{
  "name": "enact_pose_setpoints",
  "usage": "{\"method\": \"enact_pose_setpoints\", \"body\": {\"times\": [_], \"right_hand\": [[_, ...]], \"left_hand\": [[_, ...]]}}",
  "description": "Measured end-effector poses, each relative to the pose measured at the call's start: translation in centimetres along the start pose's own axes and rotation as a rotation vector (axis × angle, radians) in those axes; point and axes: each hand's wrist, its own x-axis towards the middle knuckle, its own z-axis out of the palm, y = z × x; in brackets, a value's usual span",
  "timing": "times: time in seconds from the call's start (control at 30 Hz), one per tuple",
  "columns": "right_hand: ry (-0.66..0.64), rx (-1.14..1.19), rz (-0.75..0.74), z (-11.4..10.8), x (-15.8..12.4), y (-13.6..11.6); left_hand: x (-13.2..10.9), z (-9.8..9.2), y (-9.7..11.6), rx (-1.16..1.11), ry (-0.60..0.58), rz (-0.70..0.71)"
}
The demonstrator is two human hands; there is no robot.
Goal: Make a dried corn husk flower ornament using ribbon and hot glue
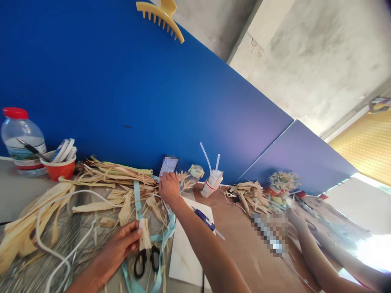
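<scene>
My left hand (122, 244) is low in the view and pinches a small folded piece of dried husk (144, 233) just above a pair of black-handled scissors (147, 260). My right hand (169, 187) reaches forward, fingers curled, touching a phone (168, 165) that leans against the blue partition (122, 89). Whether that hand grips anything I cannot make out. A light blue ribbon (138, 199) runs between the two hands over a heap of dried corn husks (104, 179).
A water bottle (21, 142) and a red cup (58, 167) of tape rolls stand at the left. White cable (55, 228), white paper (189, 244) with a blue pen (204, 219), a cup with straws (212, 183). Another person's arms (317, 256) work at the right beside more husks (249, 194).
</scene>
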Motion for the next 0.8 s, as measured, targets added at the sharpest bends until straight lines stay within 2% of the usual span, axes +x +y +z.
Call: {"method": "enact_pose_setpoints", "body": {"times": [0.1, 0.53, 0.8], "right_hand": [[-0.046, -0.012, 0.024, 0.3, -0.6, 0.4], [-0.122, -0.022, -0.002, 1.7, -1.0, 1.1], [-0.039, -0.029, -0.031, 0.2, 0.3, 1.6]], "left_hand": [[-0.1, 0.0, 0.0, -0.030, -0.038, 0.005], [0.0, 0.1, 0.2, -0.029, -0.036, -0.013], [0.1, 0.0, 0.1, -0.040, -0.030, -0.009]]}}
